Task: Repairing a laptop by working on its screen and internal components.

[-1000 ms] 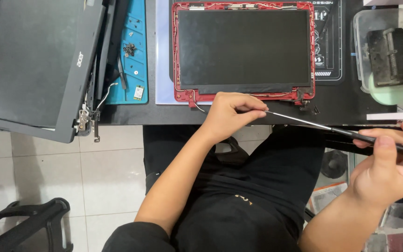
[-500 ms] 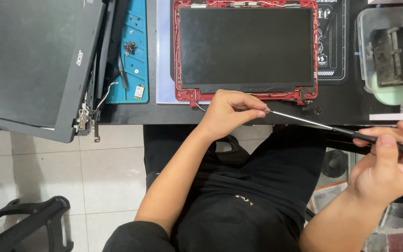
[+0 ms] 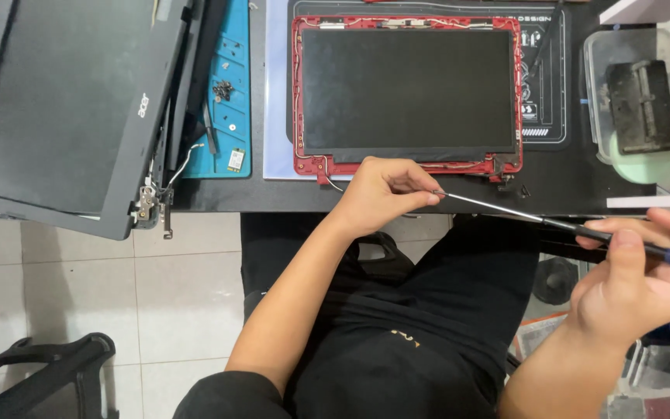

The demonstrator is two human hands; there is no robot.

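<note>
The long screwdriver (image 3: pixel 552 223) lay almost level across the lower right of the view, its thin metal shaft running from the tip at about 10 o'clock to the dark blue handle at about 4 o'clock. The right hand (image 3: pixel 637 283) was closed round the handle, thumb on top and fingers (image 3: pixel 661 225) curled over it, out past the front edge of the desk (image 3: pixel 219 194) and above the lap. The left hand (image 3: pixel 381 194) sat at the shaft's far end, fingertips (image 3: pixel 420 198) pinched shut on the tip, resting at the desk's front edge just below the bottom rail of the red laptop lid (image 3: pixel 304 93) with its dark screen panel (image 3: pixel 409 89).

So the tool's long axis pointed from the right hand toward 10 o'clock, straight at the left hand, and the left hand was much the nearer of the two to the lid. From those fingertips the lid's lower rim lay at 12 o'clock, touching or just beside the knuckles; I could not tell which. A thin wire (image 3: pixel 333 184) trailed from the rim's lower left corner.

At 9 o'clock a second, black laptop lid (image 3: pixel 56 109) hung partly over the desk edge, with a blue screw mat (image 3: pixel 230 101) beside it. At 2 o'clock a clear plastic tub (image 3: pixel 595 101) held a dark hinge part (image 3: pixel 645 105).
</note>
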